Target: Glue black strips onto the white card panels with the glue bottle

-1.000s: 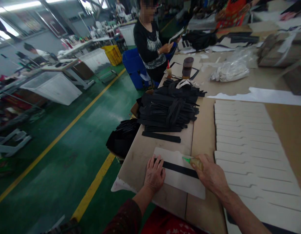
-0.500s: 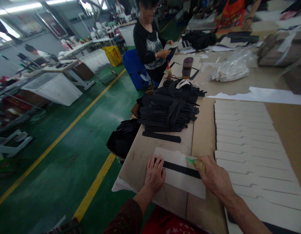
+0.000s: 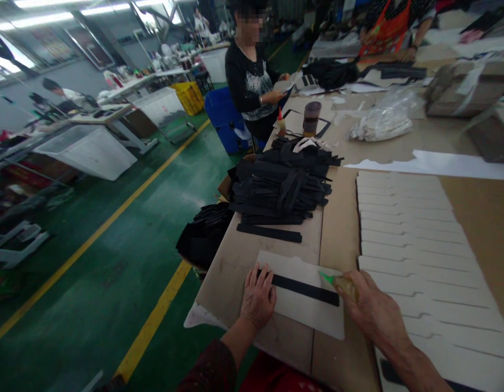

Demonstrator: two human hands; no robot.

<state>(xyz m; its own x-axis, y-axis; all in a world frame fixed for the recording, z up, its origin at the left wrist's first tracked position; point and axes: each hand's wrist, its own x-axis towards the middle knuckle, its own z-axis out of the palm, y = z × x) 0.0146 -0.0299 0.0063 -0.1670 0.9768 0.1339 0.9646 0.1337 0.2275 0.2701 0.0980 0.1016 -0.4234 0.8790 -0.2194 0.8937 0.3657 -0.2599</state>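
A pale flat panel (image 3: 293,321) lies on the near corner of the table, with a black strip (image 3: 307,289) across it. My left hand (image 3: 259,296) rests flat on the strip's left end, fingers stretched out. Wrapped in my right hand (image 3: 372,305) is a squeeze bottle (image 3: 346,288) with a green nozzle, which points left over the panel's right edge, just above the strip. Beyond the panel lies a single black strip (image 3: 269,233), and behind it a big heap of black strips (image 3: 276,188).
Overlapping pale panels (image 3: 403,234) cover the right side. Farther back stand a brown cup (image 3: 312,118), a red-tipped bottle (image 3: 281,124) and a clear plastic bag (image 3: 385,122). A person (image 3: 254,76) holds a piece at the table's far left. A box of black pieces (image 3: 203,234) sits beside the table edge.
My right hand has drawn the bottle slightly right and back, uncovering the strip's right end. My left hand stays in place on the strip. The view has shifted slightly.
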